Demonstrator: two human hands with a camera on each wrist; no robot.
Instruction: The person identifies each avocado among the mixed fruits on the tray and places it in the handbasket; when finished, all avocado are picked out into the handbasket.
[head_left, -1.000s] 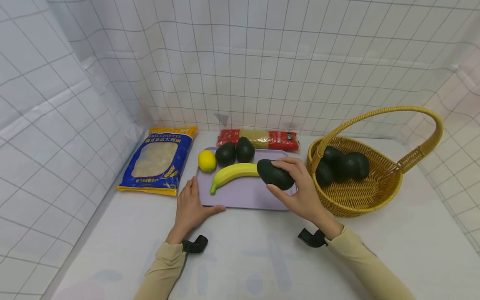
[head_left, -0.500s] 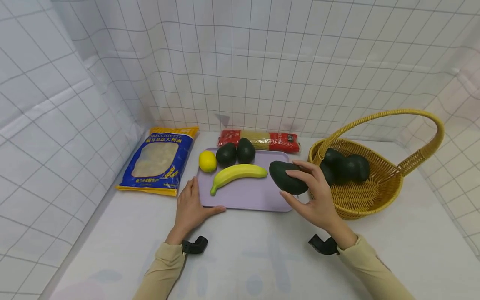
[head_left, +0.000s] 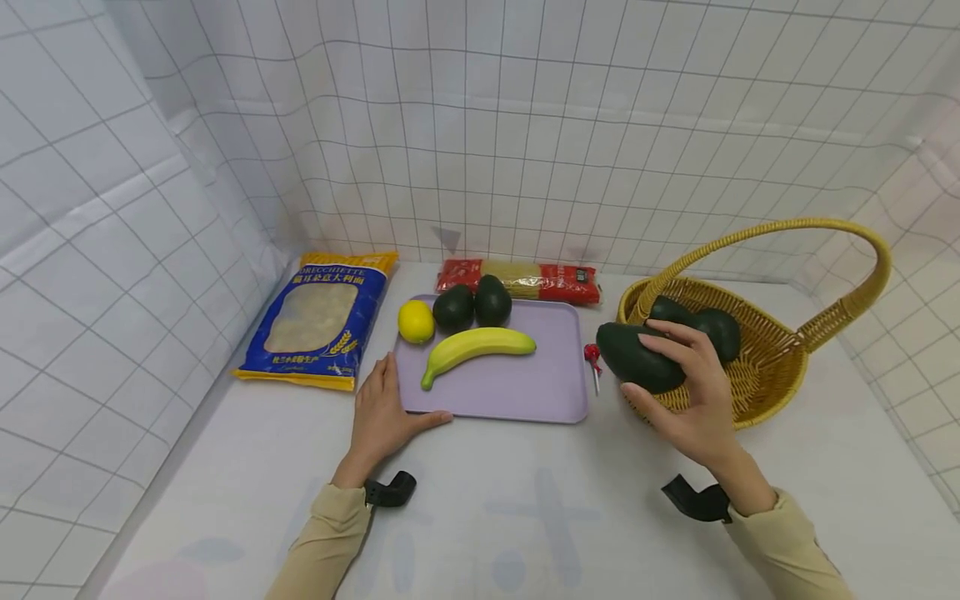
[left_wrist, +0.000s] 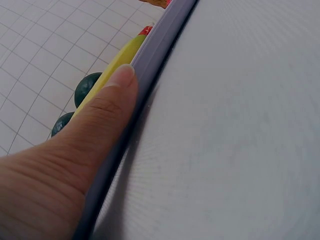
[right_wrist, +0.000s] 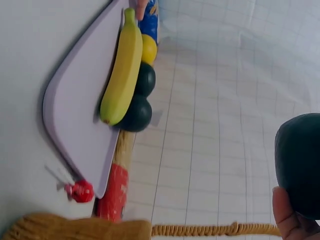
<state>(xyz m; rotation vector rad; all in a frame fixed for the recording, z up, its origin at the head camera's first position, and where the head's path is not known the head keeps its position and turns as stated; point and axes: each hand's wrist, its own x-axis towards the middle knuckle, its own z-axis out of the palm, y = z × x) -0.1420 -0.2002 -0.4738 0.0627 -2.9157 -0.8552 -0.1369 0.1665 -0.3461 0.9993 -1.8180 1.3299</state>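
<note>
My right hand (head_left: 693, 400) grips a dark green avocado (head_left: 640, 358) between thumb and fingers, in front of the wicker basket's (head_left: 780, 396) left rim. More avocados (head_left: 718, 333) lie inside that basket, partly hidden by the hand. My left hand (head_left: 382, 417) rests at the near left corner of the lilac tray (head_left: 517, 396), thumb along its front edge and fingers along its left side. On the tray are a banana (head_left: 480, 346), a lemon (head_left: 416, 322) and two avocados (head_left: 473, 305). The left wrist view shows the thumb (left_wrist: 107, 107) lying against the tray rim.
Left of the tray lies a blue and yellow bag of orecchiette (head_left: 311, 321). Behind it is a red packet of long pasta (head_left: 517, 281). A red lollipop (head_left: 592, 357) lies between tray and basket. The tall basket handle (head_left: 780, 223) arches over the basket.
My right hand has carried the avocado rightward from above the tray to the basket's left side, uncovering the banana's end and the lollipop. My left hand has stayed at the tray corner.
</note>
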